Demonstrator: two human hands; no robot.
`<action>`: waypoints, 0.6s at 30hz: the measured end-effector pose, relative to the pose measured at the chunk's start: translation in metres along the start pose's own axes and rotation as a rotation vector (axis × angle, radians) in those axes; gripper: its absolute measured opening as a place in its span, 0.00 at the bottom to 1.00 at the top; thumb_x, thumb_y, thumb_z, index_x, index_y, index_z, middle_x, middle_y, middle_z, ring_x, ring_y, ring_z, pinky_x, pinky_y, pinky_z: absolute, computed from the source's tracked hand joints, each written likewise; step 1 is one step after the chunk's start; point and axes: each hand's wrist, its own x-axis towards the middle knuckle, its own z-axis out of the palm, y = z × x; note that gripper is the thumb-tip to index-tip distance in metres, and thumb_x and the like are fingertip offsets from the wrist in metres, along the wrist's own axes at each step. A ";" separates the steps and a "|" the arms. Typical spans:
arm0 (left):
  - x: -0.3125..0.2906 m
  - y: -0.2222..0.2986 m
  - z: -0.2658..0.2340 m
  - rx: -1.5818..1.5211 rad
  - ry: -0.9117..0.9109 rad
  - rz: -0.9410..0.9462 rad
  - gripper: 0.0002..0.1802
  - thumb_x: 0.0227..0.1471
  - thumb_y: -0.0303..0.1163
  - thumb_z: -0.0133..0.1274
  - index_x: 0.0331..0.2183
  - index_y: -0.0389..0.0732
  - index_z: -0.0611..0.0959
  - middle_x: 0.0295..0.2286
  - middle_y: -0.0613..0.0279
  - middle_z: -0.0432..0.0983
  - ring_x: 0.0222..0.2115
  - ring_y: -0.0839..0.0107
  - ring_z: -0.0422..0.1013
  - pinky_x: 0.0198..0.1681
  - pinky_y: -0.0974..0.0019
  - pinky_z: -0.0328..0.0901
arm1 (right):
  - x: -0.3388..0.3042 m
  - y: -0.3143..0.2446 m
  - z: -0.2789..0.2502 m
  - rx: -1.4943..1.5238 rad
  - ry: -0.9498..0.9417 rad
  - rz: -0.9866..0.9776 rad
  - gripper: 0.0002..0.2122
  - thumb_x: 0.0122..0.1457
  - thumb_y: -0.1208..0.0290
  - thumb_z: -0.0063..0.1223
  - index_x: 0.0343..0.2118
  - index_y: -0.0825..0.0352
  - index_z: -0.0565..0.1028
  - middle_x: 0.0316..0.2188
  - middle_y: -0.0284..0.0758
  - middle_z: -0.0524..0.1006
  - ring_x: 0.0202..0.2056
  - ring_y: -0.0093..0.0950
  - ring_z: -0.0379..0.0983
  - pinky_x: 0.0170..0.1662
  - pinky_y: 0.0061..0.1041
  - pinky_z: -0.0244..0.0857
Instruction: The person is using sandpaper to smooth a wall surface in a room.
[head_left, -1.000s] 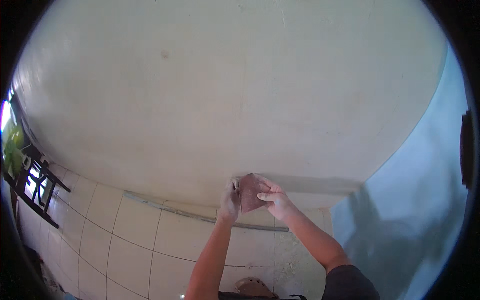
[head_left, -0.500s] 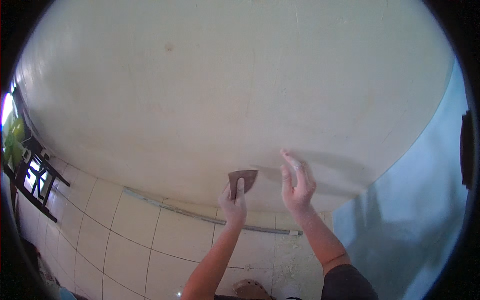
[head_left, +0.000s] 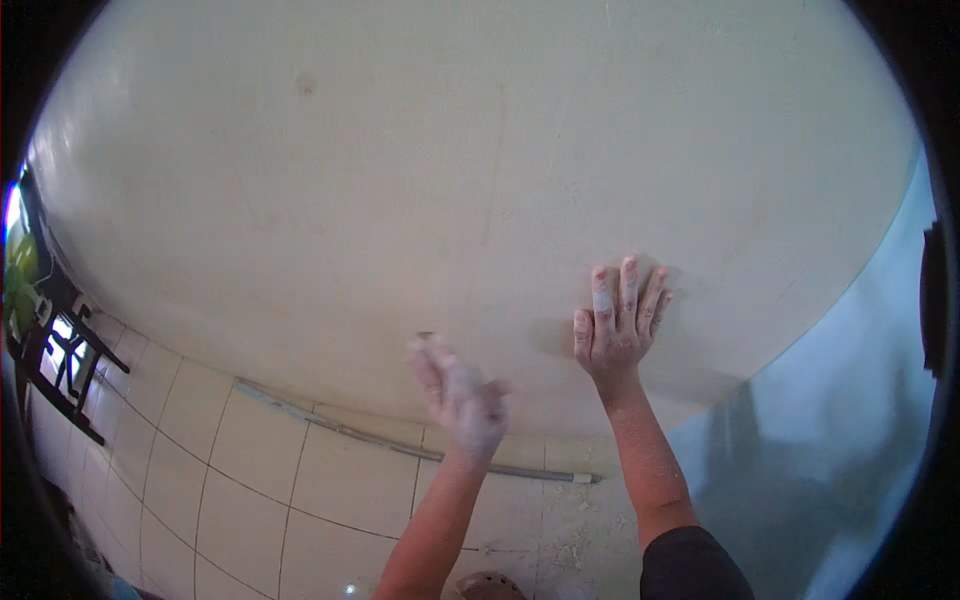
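The pale wall (head_left: 400,200) fills most of the view. My right hand (head_left: 620,330), dusted white, lies flat on it with the fingers spread, holding nothing. Lower and to the left is my left hand (head_left: 462,395), powdery and smeared by motion, turned with its back toward me. At its fingertips a small dark edge of the brown sandpaper (head_left: 426,335) peeks out. The rest of that sheet is hidden behind the hand.
A long grey strip (head_left: 360,435) lies on the tiled floor (head_left: 250,500) along the wall's foot. Pale crumbs dot the tiles below my hands. At far left stands a dark chair (head_left: 75,370) beside green leaves. A light blue wall (head_left: 800,460) meets at right.
My right hand has gone from raised sideways to pressed flat on the wall. My left hand has turned over, so the brown sandpaper, plainly visible before, is mostly hidden.
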 end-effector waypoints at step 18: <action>0.005 -0.046 0.030 0.408 -0.385 0.383 0.21 0.54 0.24 0.42 0.51 0.27 0.71 0.60 0.36 0.51 0.64 0.44 0.40 0.65 0.44 0.34 | -0.035 -0.002 0.015 0.001 0.003 0.056 0.25 0.67 0.54 0.23 0.65 0.56 0.55 0.65 0.44 0.51 0.65 0.55 0.40 0.65 0.55 0.30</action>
